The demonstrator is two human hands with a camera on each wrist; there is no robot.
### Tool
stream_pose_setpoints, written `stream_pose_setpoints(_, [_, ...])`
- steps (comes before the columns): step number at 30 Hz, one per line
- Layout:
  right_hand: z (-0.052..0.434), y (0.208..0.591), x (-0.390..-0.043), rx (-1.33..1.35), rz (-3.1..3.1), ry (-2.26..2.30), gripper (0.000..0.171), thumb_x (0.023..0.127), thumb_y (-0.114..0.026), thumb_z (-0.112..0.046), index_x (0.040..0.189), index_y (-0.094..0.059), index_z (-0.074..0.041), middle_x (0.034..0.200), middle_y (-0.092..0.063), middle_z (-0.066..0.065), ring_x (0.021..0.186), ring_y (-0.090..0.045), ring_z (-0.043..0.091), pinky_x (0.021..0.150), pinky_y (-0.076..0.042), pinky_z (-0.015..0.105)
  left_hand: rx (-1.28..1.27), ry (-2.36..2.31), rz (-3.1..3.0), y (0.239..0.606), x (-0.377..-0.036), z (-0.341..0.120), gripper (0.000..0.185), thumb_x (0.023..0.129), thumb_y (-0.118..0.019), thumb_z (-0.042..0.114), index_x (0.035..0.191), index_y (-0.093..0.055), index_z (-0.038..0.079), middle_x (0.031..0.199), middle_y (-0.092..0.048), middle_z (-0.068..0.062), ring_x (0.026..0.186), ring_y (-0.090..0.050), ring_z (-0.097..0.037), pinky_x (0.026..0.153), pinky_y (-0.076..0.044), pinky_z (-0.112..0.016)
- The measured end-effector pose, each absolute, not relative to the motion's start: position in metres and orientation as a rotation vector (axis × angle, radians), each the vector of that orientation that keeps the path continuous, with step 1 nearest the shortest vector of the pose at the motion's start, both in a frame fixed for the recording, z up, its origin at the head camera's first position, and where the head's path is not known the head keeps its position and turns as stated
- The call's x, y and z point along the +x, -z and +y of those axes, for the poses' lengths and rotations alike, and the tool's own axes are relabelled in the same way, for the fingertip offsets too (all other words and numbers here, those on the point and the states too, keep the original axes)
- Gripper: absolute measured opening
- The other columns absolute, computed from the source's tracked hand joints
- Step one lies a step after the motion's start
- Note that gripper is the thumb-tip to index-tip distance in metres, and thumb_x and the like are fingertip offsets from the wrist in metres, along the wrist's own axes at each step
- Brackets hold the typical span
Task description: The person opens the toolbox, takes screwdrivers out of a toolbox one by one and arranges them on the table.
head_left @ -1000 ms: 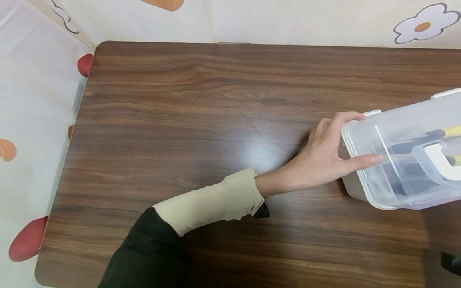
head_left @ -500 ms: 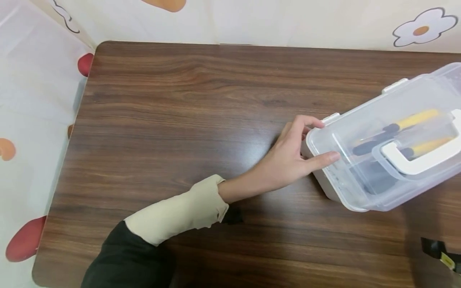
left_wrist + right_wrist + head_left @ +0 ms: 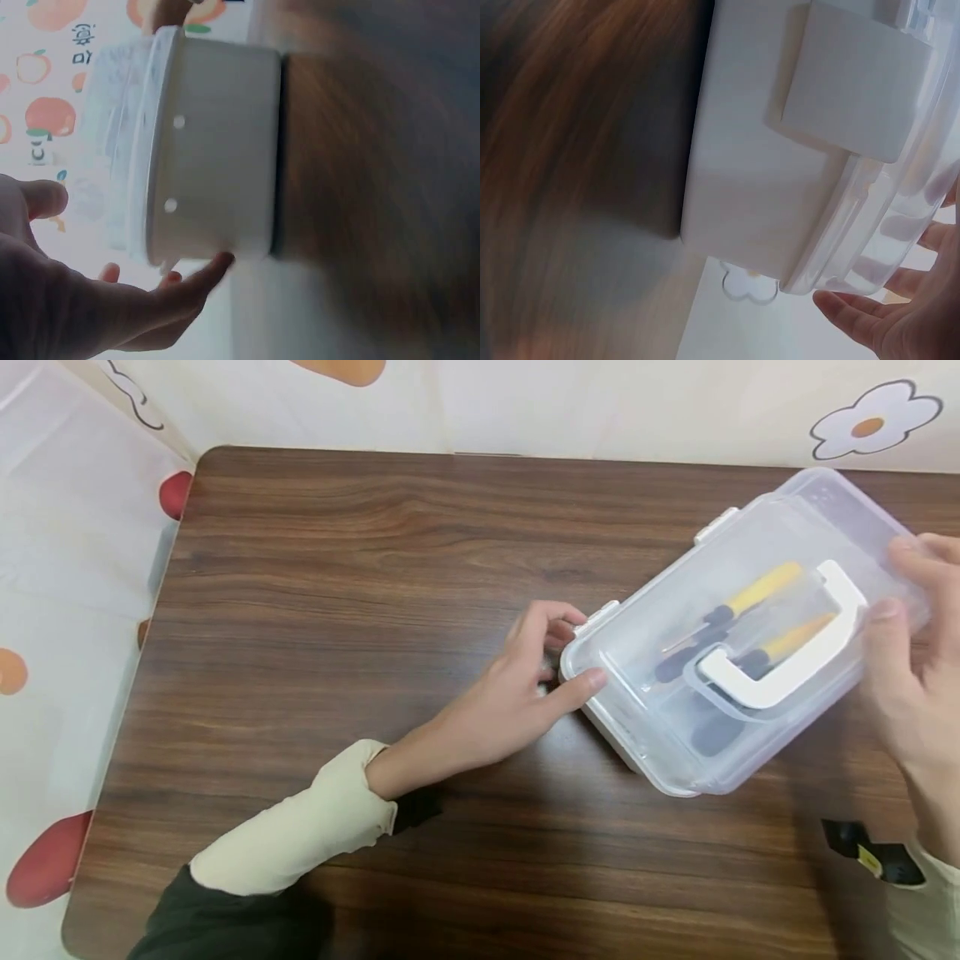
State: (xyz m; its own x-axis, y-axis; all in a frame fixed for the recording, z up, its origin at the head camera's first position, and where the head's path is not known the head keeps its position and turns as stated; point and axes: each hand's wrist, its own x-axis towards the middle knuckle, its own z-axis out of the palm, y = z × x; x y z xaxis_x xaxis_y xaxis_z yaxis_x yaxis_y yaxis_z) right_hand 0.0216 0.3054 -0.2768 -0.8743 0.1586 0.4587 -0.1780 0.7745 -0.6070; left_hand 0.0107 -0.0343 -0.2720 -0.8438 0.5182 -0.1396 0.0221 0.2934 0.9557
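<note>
A storage box [image 3: 645,718] with a clear lid and pale grey-white body stands on the table, slanted, right of centre in the head view. Through the lid show two yellow-and-dark handled tools [image 3: 765,589], probably screwdrivers, and some dark shapes. A white carrying handle [image 3: 795,677] lies folded on the lid. My left hand [image 3: 517,693] grips the near-left end, thumb over the lid, fingers along the side [image 3: 172,304]. At the opposite end, my right hand [image 3: 918,652] holds the lid's edge with thumb on top; its fingers [image 3: 847,315] are partly hidden.
The brown wood table [image 3: 337,610] extends left of the box. A patterned white cloth [image 3: 600,410] hangs behind the table's back edge and along its left side. White latches [image 3: 716,525] stick out from the box's side.
The box has slid left across the table and turned more slantwise, with my left hand moving along on it. My right hand has come into view at its right end.
</note>
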Motion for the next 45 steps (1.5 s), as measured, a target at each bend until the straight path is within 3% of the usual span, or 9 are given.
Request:
stream_pose_setpoints(2, [0.301,0.274,0.018,0.032,-2.514,-0.881,0.052,0.097,-0.047,-0.026,0.142,-0.060,-0.002,0.151,-0.055,0.001,0.137,-0.047,0.006,0.115,-0.032,0.018,0.504,-1.567,2.193,0.269,0.012,-0.042,0.051,0.105,-0.063,0.030,0.145,-0.036,0.014,0.145,-0.043,-0.006,0.133,-0.046,-0.014,0.108,-0.052,-0.035])
stream_pose_setpoints(6, [0.287,0.267,0.009,0.069,-2.581,-0.792,0.056,0.097,-0.046,-0.031,0.142,-0.059,-0.002,0.153,-0.054,0.021,0.142,-0.048,0.040,0.122,-0.035,0.042,0.575,-1.576,2.257,0.263,0.016,-0.053,0.051,0.106,-0.061,0.029,0.147,-0.036,0.011,0.150,-0.041,-0.005,0.138,-0.041,-0.014,0.108,-0.051,-0.032])
stream_pose_setpoints(8, [0.279,0.264,0.006,0.090,-2.611,-0.756,0.057,0.097,-0.045,-0.033,0.142,-0.059,-0.002,0.154,-0.052,0.024,0.138,-0.046,0.052,0.120,-0.034,0.054,0.614,-1.575,2.282,0.261,0.018,-0.056,0.052,0.106,-0.061,0.028,0.147,-0.036,0.009,0.150,-0.041,-0.006,0.138,-0.041,-0.014,0.107,-0.052,-0.029])
stream_pose_setpoints(10, [0.272,0.263,0.003,0.110,-2.625,-0.752,0.056,0.097,-0.045,-0.033,0.142,-0.060,-0.003,0.154,-0.053,0.022,0.135,-0.046,0.056,0.117,-0.035,0.057,0.633,-1.572,2.308,0.259,0.020,-0.060,0.053,0.105,-0.061,0.026,0.148,-0.036,0.007,0.150,-0.041,-0.007,0.138,-0.041,-0.015,0.106,-0.052,-0.028])
stream_pose_setpoints(15, [0.254,0.263,-0.006,0.197,-2.609,-0.817,0.054,0.097,-0.047,-0.032,0.142,-0.062,-0.005,0.153,-0.055,0.020,0.130,-0.047,0.057,0.112,-0.037,0.058,0.602,-1.594,2.327,0.256,0.025,-0.071,0.053,0.105,-0.062,0.020,0.149,-0.036,0.006,0.151,-0.039,-0.008,0.139,-0.040,-0.015,0.105,-0.054,-0.029])
stream_pose_setpoints(24, [0.220,0.267,-0.025,0.373,-2.597,-0.914,0.051,0.100,-0.046,-0.031,0.141,-0.061,-0.006,0.155,-0.053,0.016,0.133,-0.047,0.050,0.111,-0.036,0.053,0.583,-1.440,2.546,0.252,0.030,-0.094,0.056,0.103,-0.065,0.023,0.150,-0.038,0.010,0.152,-0.041,-0.006,0.135,-0.043,-0.015,0.099,-0.049,-0.037])
stream_pose_setpoints(33, [0.191,0.271,-0.039,0.545,-2.593,-0.946,0.047,0.103,-0.044,-0.027,0.142,-0.060,-0.006,0.156,-0.051,0.017,0.133,-0.046,0.048,0.112,-0.035,0.058,0.544,-1.390,2.620,0.243,0.032,-0.111,0.060,0.102,-0.068,0.021,0.153,-0.036,0.013,0.155,-0.038,-0.002,0.141,-0.042,-0.012,0.112,-0.049,-0.040])
stream_pose_setpoints(45, [0.158,0.276,-0.051,0.615,-2.642,-1.061,0.046,0.104,-0.046,-0.027,0.147,-0.059,-0.014,0.162,-0.046,0.009,0.145,-0.041,0.039,0.118,-0.032,0.057,0.636,-1.227,2.772,0.236,0.036,-0.124,0.061,0.099,-0.072,0.024,0.154,-0.045,0.021,0.162,-0.034,-0.006,0.150,-0.035,-0.022,0.119,-0.035,-0.050])
